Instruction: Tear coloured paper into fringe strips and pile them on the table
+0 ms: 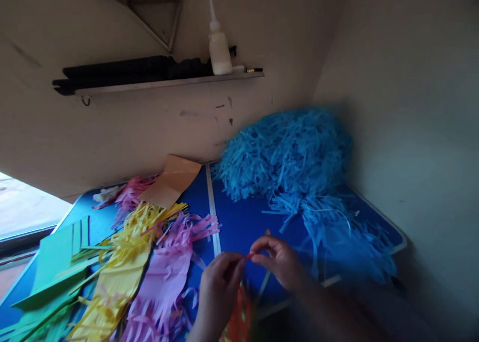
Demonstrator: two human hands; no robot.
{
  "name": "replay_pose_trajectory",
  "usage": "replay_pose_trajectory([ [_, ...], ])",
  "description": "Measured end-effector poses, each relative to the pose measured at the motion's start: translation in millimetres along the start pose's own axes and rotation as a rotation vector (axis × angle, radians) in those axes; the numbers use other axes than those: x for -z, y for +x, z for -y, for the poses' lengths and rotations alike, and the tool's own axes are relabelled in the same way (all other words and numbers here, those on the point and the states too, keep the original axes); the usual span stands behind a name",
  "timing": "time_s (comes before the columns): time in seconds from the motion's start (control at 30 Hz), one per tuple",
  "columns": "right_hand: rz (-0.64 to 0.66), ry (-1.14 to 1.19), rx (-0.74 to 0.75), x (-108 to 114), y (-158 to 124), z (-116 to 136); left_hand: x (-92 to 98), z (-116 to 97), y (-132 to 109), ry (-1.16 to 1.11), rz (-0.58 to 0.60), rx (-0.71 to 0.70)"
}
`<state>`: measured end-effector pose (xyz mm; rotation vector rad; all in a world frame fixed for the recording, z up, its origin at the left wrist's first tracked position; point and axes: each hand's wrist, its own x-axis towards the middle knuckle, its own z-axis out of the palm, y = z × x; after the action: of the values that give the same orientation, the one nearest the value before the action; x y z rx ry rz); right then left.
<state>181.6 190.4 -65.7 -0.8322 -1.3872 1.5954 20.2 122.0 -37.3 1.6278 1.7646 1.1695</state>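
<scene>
Blue table (243, 222), blue shreds (284, 152) behind; left hand (219, 282) and right hand (280, 262) pinch red strip (249, 256).

The blue worktop (239, 222) is carrying cut paper. Right of its pale seam (211, 202), a heap of blue shredded paper (288, 152) is sitting. Left of the seam, pink fringed paper (168, 272), yellow fringed paper (123, 262), green sheets (52, 267) and a tan sheet (174, 180) are lying overlapped.

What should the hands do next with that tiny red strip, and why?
Probably roll the red strip a little between the fingertips: the left hand and right hand both pinch it above the blue table, with orange fringed paper just below.
</scene>
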Motion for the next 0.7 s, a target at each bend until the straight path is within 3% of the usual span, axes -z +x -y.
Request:
replay_pose_trajectory([
  [0.13, -0.041, -0.135, 0.031, -1, -6, 4, 2.0, -3, -1, 0.098, -0.003, -0.150],
  [0.37, 0.010, -0.367, 0.130, -1, -13, 14, 2.0, -6, -5, 0.209, -0.016, -0.289],
  [0.6, 0.103, -0.261, 0.020, 5, -11, 19, 0.2, -1, -8, 0.126, -0.007, -0.226],
  [0.7, 0.080, -0.338, 0.079, 5, -10, 19, 2.4, -1, -6, 0.119, 0.020, -0.204],
])
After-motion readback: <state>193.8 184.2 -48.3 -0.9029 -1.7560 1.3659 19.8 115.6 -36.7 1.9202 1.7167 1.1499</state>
